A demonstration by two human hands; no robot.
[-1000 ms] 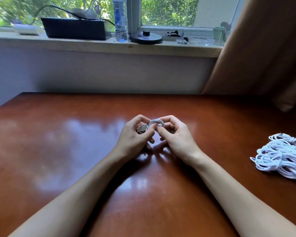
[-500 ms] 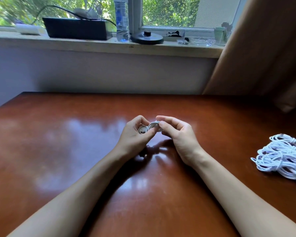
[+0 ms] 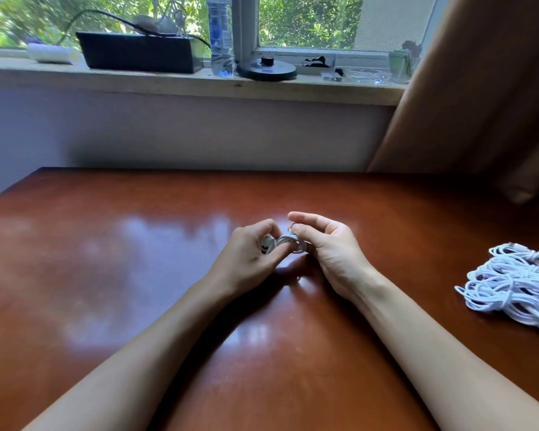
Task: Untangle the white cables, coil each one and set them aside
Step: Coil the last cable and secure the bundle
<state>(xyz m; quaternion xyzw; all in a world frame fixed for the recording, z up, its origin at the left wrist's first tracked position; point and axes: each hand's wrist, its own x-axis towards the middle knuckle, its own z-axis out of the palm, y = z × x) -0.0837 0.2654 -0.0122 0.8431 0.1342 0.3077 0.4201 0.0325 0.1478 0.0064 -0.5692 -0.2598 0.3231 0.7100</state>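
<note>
I sit at a glossy reddish-brown table (image 3: 106, 275) pushed up to a pale wall under a window, with daylight glaring off the wood.

A small white cable (image 3: 281, 241), wound into a tight little bundle, is between my two hands, just above the middle of the tabletop. My left hand (image 3: 246, 259) has its fingers curled round the bundle, the thumb pressing on the loops from the near side and the forefinger arched over the top. My right hand (image 3: 330, 250) meets it from the other side. Its thumb and forefinger pinch the strand where it leaves the bundle, and the other fingers curl loosely toward the palm. How much of the cable is tucked inside my left fist I cannot tell. Both forearms reach in from the near edge, and the hands cast a dark reflection on the polish below them.

Well apart, near the right edge of the table, lies a loose heap of white cables (image 3: 517, 284), many loops lying over one another.

Beyond the table, a brown curtain (image 3: 479, 88) hangs at the right. On the windowsill (image 3: 168, 84) stand a black box (image 3: 137, 54) with a dark cord arching over it, a clear water bottle (image 3: 221, 35) and a flat round black base (image 3: 266, 70), with a few small clear items further right. Green leaves fill the panes.
</note>
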